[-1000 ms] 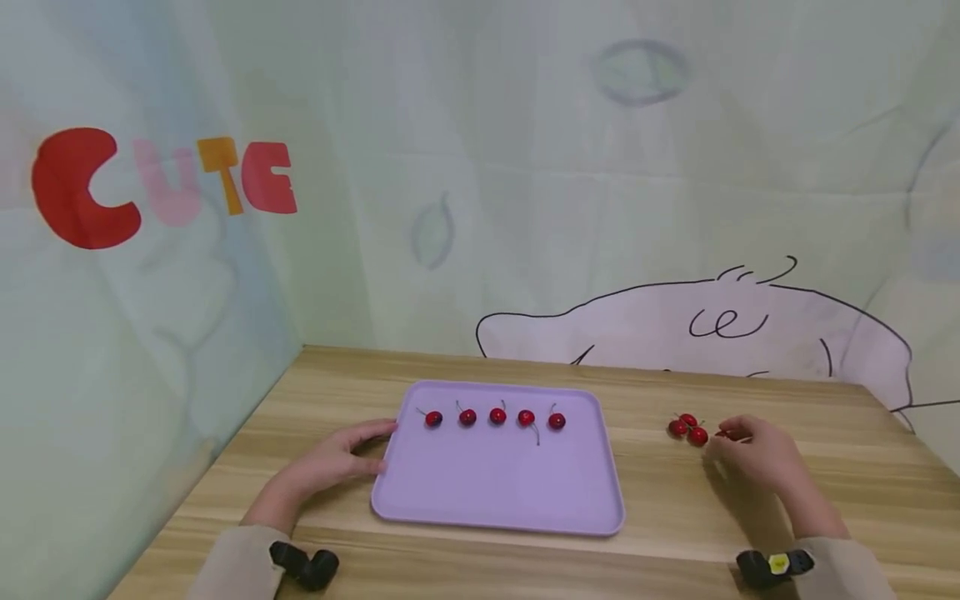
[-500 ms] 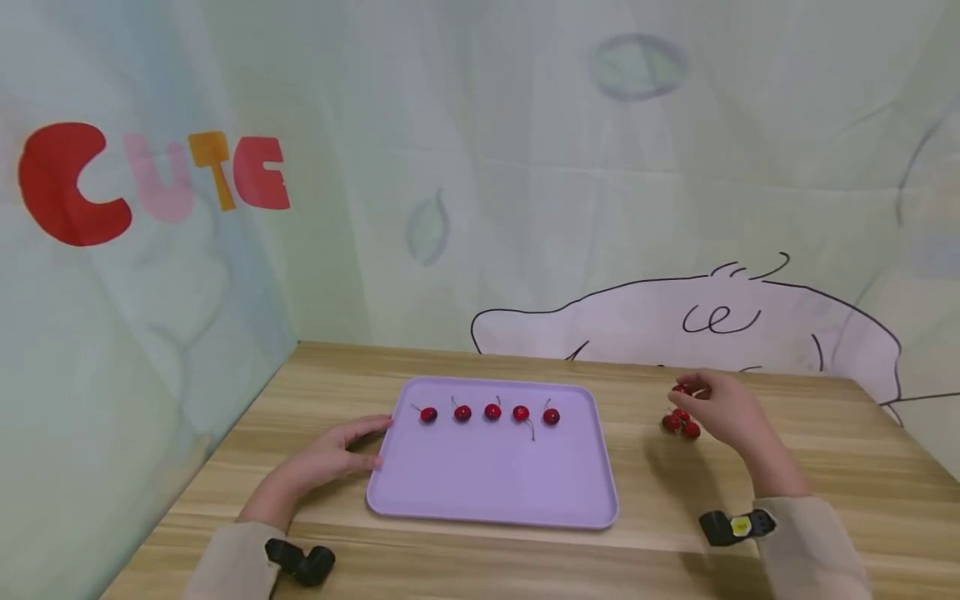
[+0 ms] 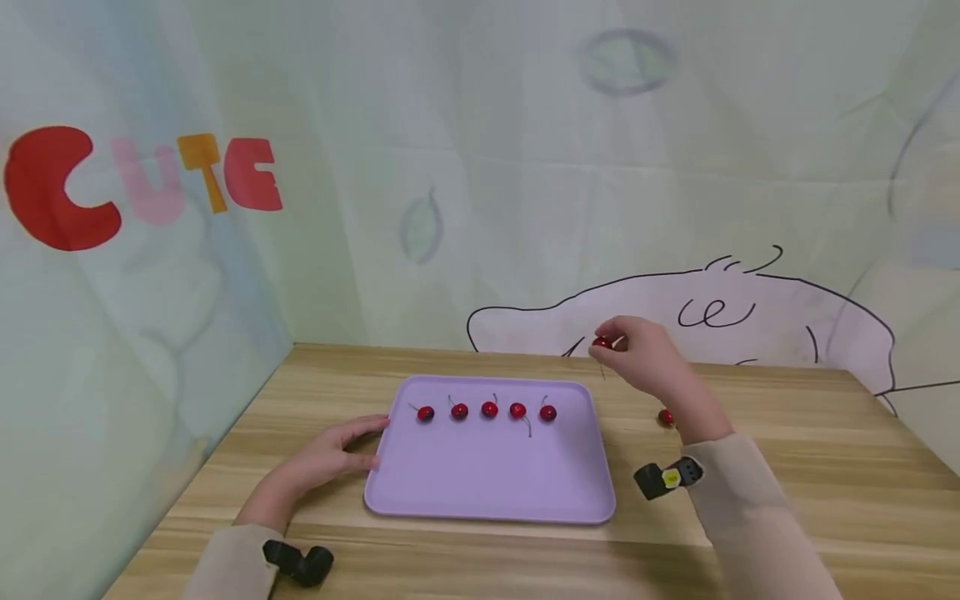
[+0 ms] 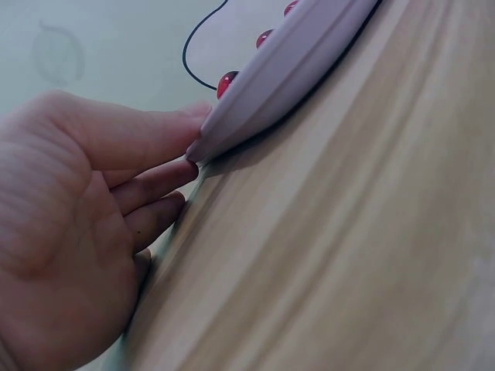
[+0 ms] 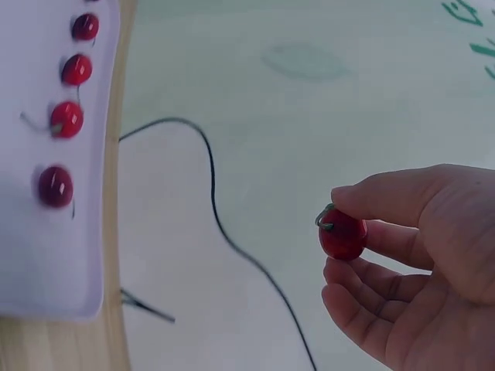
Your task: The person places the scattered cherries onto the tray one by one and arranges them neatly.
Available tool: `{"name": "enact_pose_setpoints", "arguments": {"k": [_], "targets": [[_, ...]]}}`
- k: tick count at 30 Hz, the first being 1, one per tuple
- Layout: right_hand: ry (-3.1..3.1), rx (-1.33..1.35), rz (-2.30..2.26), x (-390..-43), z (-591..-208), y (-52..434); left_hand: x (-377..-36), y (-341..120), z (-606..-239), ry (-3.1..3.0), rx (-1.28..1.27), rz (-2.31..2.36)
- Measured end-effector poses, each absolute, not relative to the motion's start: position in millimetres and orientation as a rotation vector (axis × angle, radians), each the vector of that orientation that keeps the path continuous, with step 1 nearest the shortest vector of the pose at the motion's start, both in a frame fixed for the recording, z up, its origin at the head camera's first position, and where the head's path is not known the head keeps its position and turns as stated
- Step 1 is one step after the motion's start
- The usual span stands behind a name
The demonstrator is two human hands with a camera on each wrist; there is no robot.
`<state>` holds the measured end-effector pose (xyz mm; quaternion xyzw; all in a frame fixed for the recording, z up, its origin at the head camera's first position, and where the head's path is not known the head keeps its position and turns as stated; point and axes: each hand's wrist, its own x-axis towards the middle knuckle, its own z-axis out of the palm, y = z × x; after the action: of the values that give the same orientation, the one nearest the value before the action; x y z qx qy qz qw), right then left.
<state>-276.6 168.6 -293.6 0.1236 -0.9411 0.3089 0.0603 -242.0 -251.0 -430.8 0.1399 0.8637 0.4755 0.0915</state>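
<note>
My right hand (image 3: 645, 354) is raised past the tray's far right corner. It pinches a red cherry (image 5: 343, 234) between thumb and fingers; the cherry's thin stem hangs down in the head view. My left hand (image 3: 326, 458) rests at the left edge of the purple tray (image 3: 487, 483), thumb and fingertips touching the rim with the fingers fairly straight. The left wrist view shows the thumb (image 4: 155, 133) right at the rim. Along the tray's far side lies a row of several stemmed cherries (image 3: 489, 409), spaced apart.
Right of the tray, a loose cherry (image 3: 666, 417) shows beside my right forearm, which hides the rest of that small pile. The wooden table (image 3: 420, 550) meets a printed curtain (image 3: 360, 208) at the back and left.
My right hand has lifted a cherry from the pile on the right and carried it left and up towards the tray. The left hand stays at the tray's edge.
</note>
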Motion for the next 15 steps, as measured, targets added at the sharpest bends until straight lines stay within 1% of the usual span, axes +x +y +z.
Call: {"name": "enact_pose_setpoints", "arguments": {"k": [9, 15], "targets": [[-2.803, 0.552, 1.005, -280, -282, 118, -241, -251, -431, 2.575, 0.409, 1.400], [-2.766, 0.674, 1.022, -277, -283, 86, -241, -250, -431, 2.579, 0.424, 1.398]]}}
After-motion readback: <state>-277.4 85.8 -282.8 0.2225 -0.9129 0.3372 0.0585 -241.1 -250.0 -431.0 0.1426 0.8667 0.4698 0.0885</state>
